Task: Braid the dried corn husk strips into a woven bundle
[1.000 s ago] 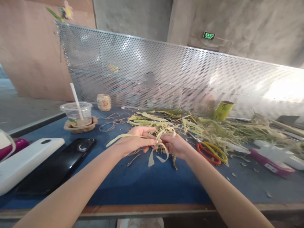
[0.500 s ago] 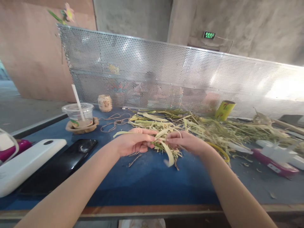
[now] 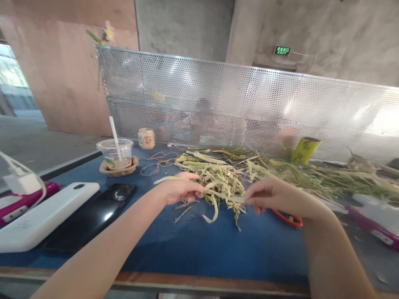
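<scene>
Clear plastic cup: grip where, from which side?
Likely the upper wall of the clear plastic cup, from the right: it stands upright, flaring above the cardboard holder, with low-lying string on that side. Avoid the straw, leaning left out the top.

Bare forearms [image 3: 114, 243], tapering — slim, bare wrists [image 3: 158, 197]

L fingers [image 3: 190, 196]: pale strips [image 3: 215, 211] | R fingers [image 3: 256, 199]: strip end [image 3: 239, 199] | pile [image 3: 220, 174] bhd

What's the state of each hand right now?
Left hand: closed, holding pale strips.
Right hand: closed, pinching the end of a pale strip.
</scene>
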`<state>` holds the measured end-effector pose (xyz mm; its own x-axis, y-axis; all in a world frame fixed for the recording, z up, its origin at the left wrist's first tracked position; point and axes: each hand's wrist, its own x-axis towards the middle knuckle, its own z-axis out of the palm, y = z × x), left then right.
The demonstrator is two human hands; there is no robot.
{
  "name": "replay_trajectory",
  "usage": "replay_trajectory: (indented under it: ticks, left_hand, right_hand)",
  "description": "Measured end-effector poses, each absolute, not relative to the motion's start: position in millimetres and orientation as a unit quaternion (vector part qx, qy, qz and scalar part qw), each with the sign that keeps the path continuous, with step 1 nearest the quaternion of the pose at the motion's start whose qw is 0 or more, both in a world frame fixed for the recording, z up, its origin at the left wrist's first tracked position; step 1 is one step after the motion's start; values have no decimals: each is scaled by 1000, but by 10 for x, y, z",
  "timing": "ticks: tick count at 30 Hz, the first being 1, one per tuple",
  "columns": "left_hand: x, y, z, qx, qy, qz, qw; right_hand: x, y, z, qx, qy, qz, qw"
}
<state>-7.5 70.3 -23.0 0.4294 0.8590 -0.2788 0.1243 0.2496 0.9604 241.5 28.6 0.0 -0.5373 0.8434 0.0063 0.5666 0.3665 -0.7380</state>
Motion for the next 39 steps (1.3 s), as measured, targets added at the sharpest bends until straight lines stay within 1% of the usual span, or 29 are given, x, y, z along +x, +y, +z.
replay_trajectory:
  ticks: [3, 4, 5, 8, 9, 11, 14, 19, 21, 24, 26, 30, 32, 34, 36, 39]
  left_hand:
    - [-55, 703, -300, 563, 445, 225, 659]
    - [-43, 702, -327, 571, 437, 206, 663]
    - [-28, 699, -353, 580, 430, 189, 666]
    - [26, 674, -401, 606, 414, 163, 660]
    - [43, 662, -405, 613, 410, 161, 656]
    - [70, 639, -406, 622, 402, 162, 652]
    - [86, 625, -415, 630, 391, 164, 651]
    - [72, 643, -434, 642, 359, 172, 655]
    - [61, 643, -417, 648, 344, 174, 657]
    - [41, 632, -380, 654, 332, 176, 656]
    - [25, 626, -364, 663, 331, 176, 648]
    - [-3, 627, -365, 715, 325, 162, 597]
    - [-9, 631, -372, 738, 321, 157, 573]
    - [-10, 634, -380, 753, 310, 156, 558]
    - [-10, 640, -389, 760, 289, 155, 561]
    - [-12, 655, -410, 751, 272, 168, 578]
  right_hand:
    - [2181, 269, 34, -429, -789, 321, 302]
    - [2093, 285, 33, -418, -782, 326, 327]
    - [2010, 310, 23, -396, -784, 343, 333]
    - [1816, 408, -60, -309, -791, 436, 298]
    - [1774, 437, -102, -305, -782, 464, 283]
    - [1719, 476, -189, -346, -742, 507, 268]
    - [1687, 488, -273, -347, -696, 564, 276]
    - [1695, 480, -277, -301, -602, 673, 307]
    - [1723, 494, -280, -296, -602, 673, 313]
    - [1786, 533, -294, -313, -604, 644, 349]
    - [1823, 557, -290, -348, -621, 599, 368]
    - [1840, 572, -243, -433, -669, 478, 370]
    - [1828, 565, -221, -434, -662, 485, 370]
    - [1818, 556, -213, -409, -644, 523, 380]
    - [1817, 550, -212, -386, -629, 550, 391]
    - [1828, 550, -208, -381, -621, 549, 409]
